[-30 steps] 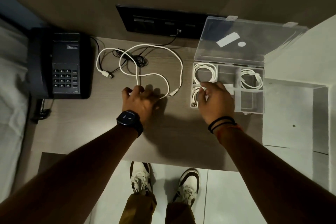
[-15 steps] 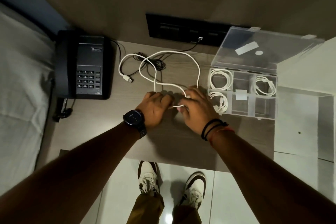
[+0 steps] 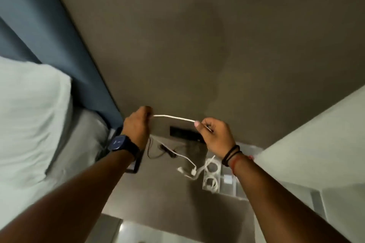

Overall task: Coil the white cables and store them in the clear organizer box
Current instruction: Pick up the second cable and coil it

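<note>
— While both hands are raised above the table, what step is this?

— Stretching out the cable [image 3: 173,118]: left hand [image 3: 137,125] closed on one end, right hand [image 3: 214,134] pinching the other. The rest trails down beside the box [image 3: 229,183].

— Next?

— Probably winding loops, then an empty compartment; two coils already sit inside.

— Anything unclear?

— Motion blur; the box's right side hides behind the right forearm.

I see my left hand [image 3: 138,124] and right hand [image 3: 215,134] pinching a white cable [image 3: 173,118] stretched between them, raised above the desk [image 3: 158,189].
</note>
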### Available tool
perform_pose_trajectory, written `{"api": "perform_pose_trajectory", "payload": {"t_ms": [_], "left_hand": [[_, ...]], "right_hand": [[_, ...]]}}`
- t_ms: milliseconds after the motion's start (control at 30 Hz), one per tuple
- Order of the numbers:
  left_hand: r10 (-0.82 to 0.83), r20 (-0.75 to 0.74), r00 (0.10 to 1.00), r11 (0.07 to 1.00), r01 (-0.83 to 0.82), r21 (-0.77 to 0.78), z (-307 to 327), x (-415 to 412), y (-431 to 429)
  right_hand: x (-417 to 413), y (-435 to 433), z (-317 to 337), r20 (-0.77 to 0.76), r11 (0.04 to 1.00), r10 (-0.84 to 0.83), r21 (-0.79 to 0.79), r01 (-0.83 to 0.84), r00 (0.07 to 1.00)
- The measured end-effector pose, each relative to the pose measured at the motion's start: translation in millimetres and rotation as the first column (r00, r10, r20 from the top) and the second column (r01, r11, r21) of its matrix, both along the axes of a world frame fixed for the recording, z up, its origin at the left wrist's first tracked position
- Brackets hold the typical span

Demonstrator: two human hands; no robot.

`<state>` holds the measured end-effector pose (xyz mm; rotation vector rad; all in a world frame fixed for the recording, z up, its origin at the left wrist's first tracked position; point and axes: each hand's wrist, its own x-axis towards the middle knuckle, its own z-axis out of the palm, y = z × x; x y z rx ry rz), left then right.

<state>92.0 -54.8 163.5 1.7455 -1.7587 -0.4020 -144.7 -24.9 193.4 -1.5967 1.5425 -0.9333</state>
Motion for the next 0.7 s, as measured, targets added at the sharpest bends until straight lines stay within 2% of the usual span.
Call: {"api": "perform_pose_trajectory", "payload": {"t_ms": [67,133,200,267,300,367,467,533,633,700], "left_hand": [[0.157,0.022,0.987,0.986,-0.158,0.048,47.9,14.6,0.0],[0.161,0.071,0.984,0.986,-0.164,0.033,98.7,17.9,8.5],[-0.010,0.086,0.996,0.999,0.014,-0.042,155.3,1.4,22.6],[-0.279,0.063,0.958,0.953,0.285,-0.103,206.2,-23.2,34.0],[-0.367,0.040,0.929,0.921,0.369,-0.125,231.0,-34.4,38.9],[-0.396,0.053,0.917,0.900,0.399,-0.178,272.0,-45.1,43.6],[-0.290,0.129,0.948,0.917,0.314,-0.246,312.1,-29.8,41.9],[-0.179,0.127,0.976,0.938,0.209,-0.278,333.4,-5.4,40.2],[0.105,0.046,0.993,0.942,-0.084,-0.324,353.4,35.9,36.7],[0.331,-0.067,0.941,0.898,-0.336,-0.284,362.7,62.9,36.1]], "right_hand": [[-6.5,-1.6,55.0,-0.026,0.998,0.056,0.016,-0.055,0.998],[-7.5,1.0,111.5,-0.081,0.993,0.120,0.014,-0.120,0.989],[-3.6,4.4,165.3,-0.111,0.986,0.165,-0.009,-0.167,0.980],[6.2,6.6,213.3,-0.149,0.973,0.212,-0.058,-0.223,0.966],[11.3,8.9,236.2,-0.170,0.966,0.230,-0.079,-0.246,0.958],[16.3,13.5,275.6,-0.206,0.958,0.237,-0.115,-0.264,0.950],[7.9,21.7,321.0,-0.270,0.955,0.226,-0.128,-0.268,0.936],[-3.6,29.1,346.3,-0.293,0.956,0.220,-0.126,-0.266,0.931],[-20.4,38.2,374.9,-0.290,0.957,0.179,-0.171,-0.235,0.940],[-28.7,43.8,388.6,-0.305,0.954,0.140,-0.212,-0.211,0.942]]}}
